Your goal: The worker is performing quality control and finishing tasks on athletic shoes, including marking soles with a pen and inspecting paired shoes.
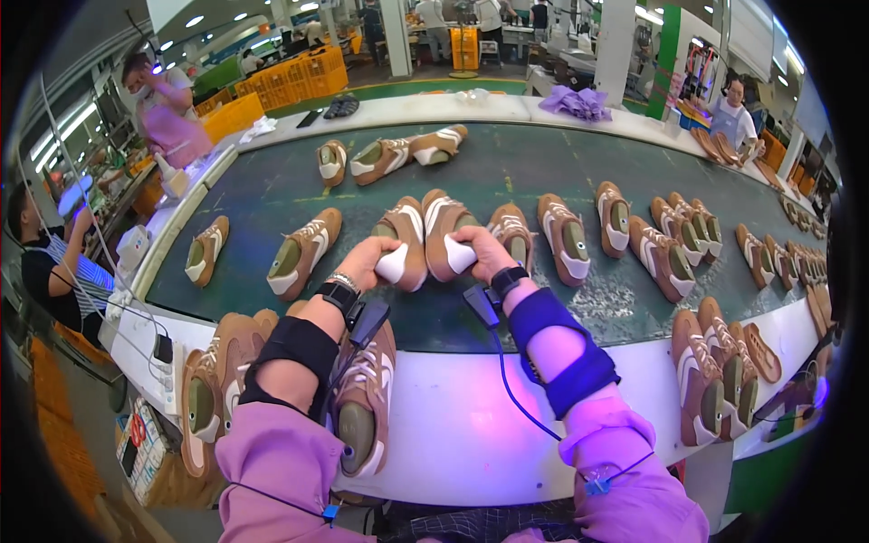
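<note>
On the near side of the held pair (439, 231) of tan shoes is a white surface (453, 407), with a laced tan shoe (369, 378) on it beneath your left forearm. Past it, your left hand (364, 261) and right hand (489, 255) each keep one shoe of the pair. Each grip is closed around a white heel, fingers curled in on the shoe.

The left shoe (398, 237) lies ahead of and inward from your left grip; the right shoe (445, 222) lies ahead of and inward from your right. Their long axes point away from you, toes far, heels near, the toes closer together than the heels. Each hand is nearest its own shoe; your arms do not cross. Whether the pair touches the green surface (425, 324) below is hard to tell.

Just right of the pair is another tan shoe (509, 226); farther to its left, another single shoe (313, 240). Beyond the pair are three more shoes (385, 158), then a purple cloth (577, 102).
</note>
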`<state>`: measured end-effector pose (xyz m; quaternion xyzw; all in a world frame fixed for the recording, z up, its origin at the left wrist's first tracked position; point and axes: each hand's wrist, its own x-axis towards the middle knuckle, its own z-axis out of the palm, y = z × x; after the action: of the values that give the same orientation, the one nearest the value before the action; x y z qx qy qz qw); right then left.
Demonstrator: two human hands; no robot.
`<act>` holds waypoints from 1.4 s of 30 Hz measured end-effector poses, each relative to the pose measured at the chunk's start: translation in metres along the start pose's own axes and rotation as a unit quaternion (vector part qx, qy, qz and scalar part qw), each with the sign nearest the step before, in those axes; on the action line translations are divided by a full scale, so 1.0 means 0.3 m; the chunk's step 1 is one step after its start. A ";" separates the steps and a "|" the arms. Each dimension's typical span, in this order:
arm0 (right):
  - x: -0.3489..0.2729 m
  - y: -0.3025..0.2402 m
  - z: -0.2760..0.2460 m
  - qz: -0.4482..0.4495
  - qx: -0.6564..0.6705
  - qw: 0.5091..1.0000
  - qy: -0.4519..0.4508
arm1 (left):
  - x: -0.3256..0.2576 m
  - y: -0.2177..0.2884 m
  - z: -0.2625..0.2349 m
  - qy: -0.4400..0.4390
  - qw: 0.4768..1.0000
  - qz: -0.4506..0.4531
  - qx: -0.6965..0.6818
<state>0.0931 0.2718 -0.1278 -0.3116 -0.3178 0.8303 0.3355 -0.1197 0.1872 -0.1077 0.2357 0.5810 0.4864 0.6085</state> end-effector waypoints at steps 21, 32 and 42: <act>-1.197 -0.129 -0.442 -0.155 -0.516 0.818 0.201 | -0.594 -0.433 0.502 -0.020 0.925 0.208 0.317; -0.919 -0.095 -0.442 -0.111 -0.326 0.936 0.076 | -0.442 -0.451 0.653 -0.132 0.980 0.147 0.000; -1.263 -0.186 -0.197 -0.223 -0.236 0.936 -0.136 | -0.830 -0.251 0.597 -0.243 0.868 0.415 0.121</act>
<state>0.3762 0.0365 -0.0071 -0.1872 -0.6086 0.6695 0.3826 0.1088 -0.0099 -0.0145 0.6378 0.3175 0.5475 0.4389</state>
